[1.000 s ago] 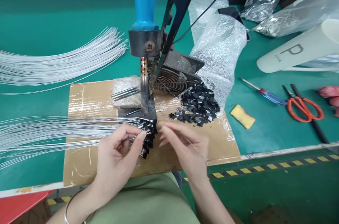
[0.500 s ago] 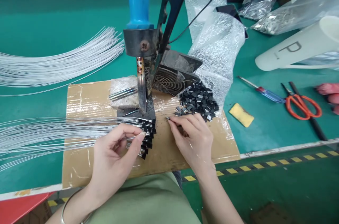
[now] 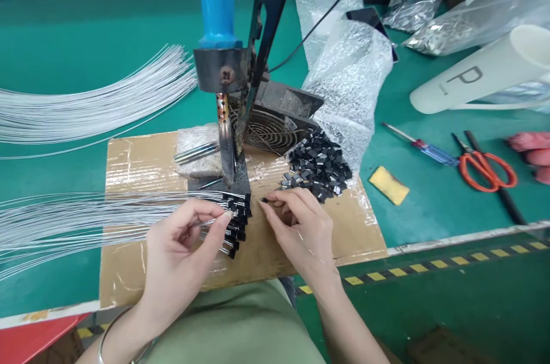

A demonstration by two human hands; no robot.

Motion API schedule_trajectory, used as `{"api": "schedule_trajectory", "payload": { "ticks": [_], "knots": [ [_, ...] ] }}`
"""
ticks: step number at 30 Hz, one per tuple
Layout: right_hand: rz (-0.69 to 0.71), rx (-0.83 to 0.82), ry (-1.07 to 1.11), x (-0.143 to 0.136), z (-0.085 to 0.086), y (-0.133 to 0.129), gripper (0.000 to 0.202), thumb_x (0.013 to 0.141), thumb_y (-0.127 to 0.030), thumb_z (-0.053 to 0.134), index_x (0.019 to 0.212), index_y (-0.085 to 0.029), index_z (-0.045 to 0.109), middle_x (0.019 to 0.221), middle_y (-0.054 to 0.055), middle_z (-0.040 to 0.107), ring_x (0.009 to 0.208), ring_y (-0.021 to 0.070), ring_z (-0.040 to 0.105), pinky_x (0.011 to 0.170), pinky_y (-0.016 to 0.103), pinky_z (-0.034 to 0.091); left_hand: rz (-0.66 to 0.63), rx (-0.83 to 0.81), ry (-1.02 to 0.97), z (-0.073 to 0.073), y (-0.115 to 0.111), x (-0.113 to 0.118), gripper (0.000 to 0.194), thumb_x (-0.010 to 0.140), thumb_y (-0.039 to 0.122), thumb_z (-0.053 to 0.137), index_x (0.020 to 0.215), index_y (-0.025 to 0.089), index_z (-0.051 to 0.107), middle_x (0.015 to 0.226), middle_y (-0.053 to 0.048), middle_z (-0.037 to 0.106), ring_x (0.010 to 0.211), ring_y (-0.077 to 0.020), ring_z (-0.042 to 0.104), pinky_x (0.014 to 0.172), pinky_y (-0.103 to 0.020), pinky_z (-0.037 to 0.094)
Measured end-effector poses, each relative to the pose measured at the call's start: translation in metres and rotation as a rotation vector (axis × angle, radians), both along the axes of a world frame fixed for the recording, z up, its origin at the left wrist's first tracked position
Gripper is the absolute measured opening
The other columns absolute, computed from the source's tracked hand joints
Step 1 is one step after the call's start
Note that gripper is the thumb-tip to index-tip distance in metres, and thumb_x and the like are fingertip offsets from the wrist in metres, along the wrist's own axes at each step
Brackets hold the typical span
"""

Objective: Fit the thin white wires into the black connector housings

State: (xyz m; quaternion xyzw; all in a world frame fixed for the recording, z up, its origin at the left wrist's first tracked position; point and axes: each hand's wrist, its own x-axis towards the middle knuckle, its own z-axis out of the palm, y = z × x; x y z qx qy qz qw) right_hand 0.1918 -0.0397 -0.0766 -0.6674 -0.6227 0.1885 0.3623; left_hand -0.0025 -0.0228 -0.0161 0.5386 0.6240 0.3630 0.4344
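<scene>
My left hand [image 3: 184, 249] pinches a thin wire at the right end of a bundle of pale wires [image 3: 129, 218], beside several black connectors [image 3: 241, 209] on the wire ends. Between the thumb and finger of my right hand [image 3: 301, 226] is a small black connector [image 3: 263, 200], a short way right of the bundle. Behind that hand lies a pile of loose black connectors [image 3: 322, 163]. A blue-handled soldering iron [image 3: 217, 11] hangs tip down in a black holder, its tip just above the wired connectors. Solder sticks [image 3: 196, 152] rest left of the tip.
Cardboard [image 3: 141, 163] lies under the work. A fan [image 3: 270, 123] stands behind the iron. More wires [image 3: 98, 109] lie back left. To the right are bubble wrap [image 3: 348, 77], a yellow sponge [image 3: 389, 185], a screwdriver [image 3: 423, 146], scissors [image 3: 485, 169] and a white cup [image 3: 481, 74].
My right hand has moved left, away from the loose pile and closer to the wire ends, carrying the small connector. My left hand keeps its pinch. The whole view has shifted slightly.
</scene>
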Motion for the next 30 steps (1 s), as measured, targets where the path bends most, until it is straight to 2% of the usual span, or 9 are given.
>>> {"api": "schedule_trajectory", "payload": {
  "ticks": [3, 8, 13, 19, 25, 27, 30],
  "knots": [
    [-0.047, -0.055, 0.128, -0.003, 0.002, -0.004, 0.005, 0.093, -0.021, 0.073, 0.089, -0.023, 0.073, 0.084, 0.003, 0.075, 0.067, 0.0165, 0.066, 0.069, 0.032, 0.059, 0.038, -0.027, 0.002, 0.002, 0.0, 0.0, 0.005, 0.086, 0.025, 0.078, 0.083, 0.023, 0.077, 0.075, 0.0, 0.074, 0.063, -0.0114, 0.061, 0.051, -0.019, 0.043],
    [-0.214, -0.193, 0.6, -0.009, 0.012, -0.013, 0.008, 0.09, -0.027, 0.08, 0.096, -0.023, 0.076, 0.08, 0.001, 0.076, 0.067, 0.0153, 0.071, 0.064, 0.027, 0.061, 0.028, -0.008, 0.009, 0.003, 0.0, -0.001, 0.005, 0.085, 0.026, 0.08, 0.082, 0.023, 0.077, 0.074, 0.001, 0.075, 0.06, -0.0108, 0.06, 0.048, -0.019, 0.041],
    [-0.174, -0.162, 0.886, -0.016, 0.024, -0.007, 0.005, 0.089, -0.023, 0.082, 0.093, -0.025, 0.08, 0.073, -0.002, 0.074, 0.059, 0.0114, 0.068, 0.054, 0.021, 0.061, 0.059, -0.044, 0.016, 0.005, 0.0, 0.001, 0.006, 0.085, 0.025, 0.08, 0.081, 0.022, 0.077, 0.072, 0.001, 0.073, 0.061, -0.0107, 0.061, 0.053, -0.019, 0.046],
    [-0.089, -0.221, 1.06, -0.025, 0.039, 0.002, 0.004, 0.089, -0.022, 0.081, 0.091, -0.025, 0.083, 0.069, -0.001, 0.075, 0.056, 0.0118, 0.069, 0.054, 0.021, 0.062, -0.018, -0.016, -0.093, 0.006, 0.004, 0.0, 0.005, 0.087, 0.019, 0.078, 0.083, 0.021, 0.076, 0.09, -0.002, 0.081, 0.077, -0.0141, 0.075, 0.066, -0.018, 0.057],
    [-0.079, -0.268, 1.158, -0.037, 0.038, 0.005, 0.006, 0.085, -0.028, 0.085, 0.086, -0.022, 0.084, 0.059, -0.003, 0.07, 0.045, 0.009, 0.062, 0.043, 0.016, 0.057, -0.006, -0.088, -0.16, 0.017, 0.006, 0.005, 0.009, 0.086, 0.015, 0.077, 0.079, 0.021, 0.075, 0.088, -0.001, 0.081, 0.077, -0.0147, 0.075, 0.072, -0.02, 0.06],
    [-0.069, -0.296, 1.181, -0.039, 0.038, 0.006, 0.008, 0.085, -0.03, 0.086, 0.086, -0.022, 0.084, 0.059, -0.003, 0.07, 0.044, 0.0082, 0.061, 0.042, 0.016, 0.056, 0.001, -0.098, -0.172, 0.018, 0.006, 0.005, 0.01, 0.086, 0.015, 0.077, 0.079, 0.021, 0.075, 0.088, -0.001, 0.081, 0.078, -0.0144, 0.075, 0.072, -0.019, 0.059],
    [-0.041, -0.307, 1.216, -0.04, 0.038, 0.005, 0.006, 0.086, -0.029, 0.085, 0.087, -0.023, 0.085, 0.061, -0.002, 0.072, 0.045, 0.0075, 0.061, 0.043, 0.015, 0.056, -0.062, -0.079, -0.194, 0.015, 0.007, 0.002, 0.012, 0.087, 0.012, 0.077, 0.081, 0.023, 0.076, 0.089, 0.0, 0.081, 0.08, -0.0124, 0.076, 0.073, -0.016, 0.059]
  ]
}}
